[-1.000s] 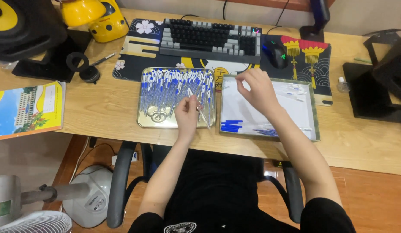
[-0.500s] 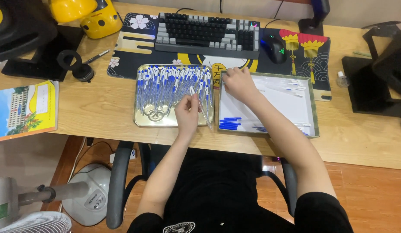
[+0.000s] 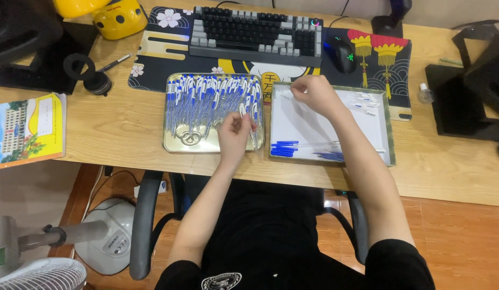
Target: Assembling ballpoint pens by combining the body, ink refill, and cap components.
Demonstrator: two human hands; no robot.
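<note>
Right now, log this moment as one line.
left hand: holds pen over gold tray | right hand: above white tray | pens: piled

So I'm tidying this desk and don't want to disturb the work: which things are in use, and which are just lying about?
In use:
left hand
right hand
gold metal tray of blue-capped pens
white green-rimmed tray

Lying about:
grey and black keyboard
black mouse
yellow booklet

One head-worn camera looks steeply down from above the seated person, fairly high over the wooden desk [image 3: 115, 129]; keyboard [image 3: 255, 32] along the frame's top, chair and floor at the bottom.
</note>
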